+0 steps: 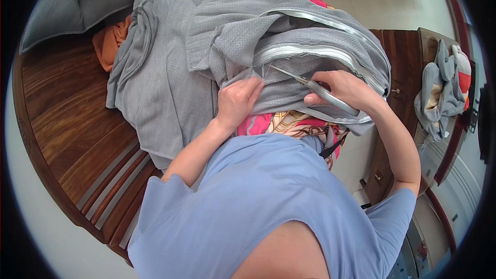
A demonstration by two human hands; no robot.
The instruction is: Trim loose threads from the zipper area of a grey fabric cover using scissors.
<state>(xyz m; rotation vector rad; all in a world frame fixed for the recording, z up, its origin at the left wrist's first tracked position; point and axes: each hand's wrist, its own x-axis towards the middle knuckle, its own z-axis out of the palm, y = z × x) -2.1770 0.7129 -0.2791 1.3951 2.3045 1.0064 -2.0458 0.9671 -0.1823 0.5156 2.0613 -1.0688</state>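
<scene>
A large grey woven fabric cover [166, 73] lies across my lap and the wooden seat beside me. Along its open edge curves a white zipper [310, 49], with loose threads [266, 69] hanging near its left end. My left hand [239, 100] pinches the cloth and thread ends just below that spot. In my right hand [343, 87] is a pair of scissors [325, 95] with grey handles. Their narrow blades point up and left, the tips close to the threads; whether they touch them I cannot tell.
Slatted wooden bench [73, 116] at left, grey cushions [104, 0] behind it. An orange cloth [110, 42] is partly under the cover. Patterned pink fabric [288, 122] shows over my lap. To the right, a wooden cabinet [401, 58] stands by a glass-topped surface bearing grey cloth items [438, 93].
</scene>
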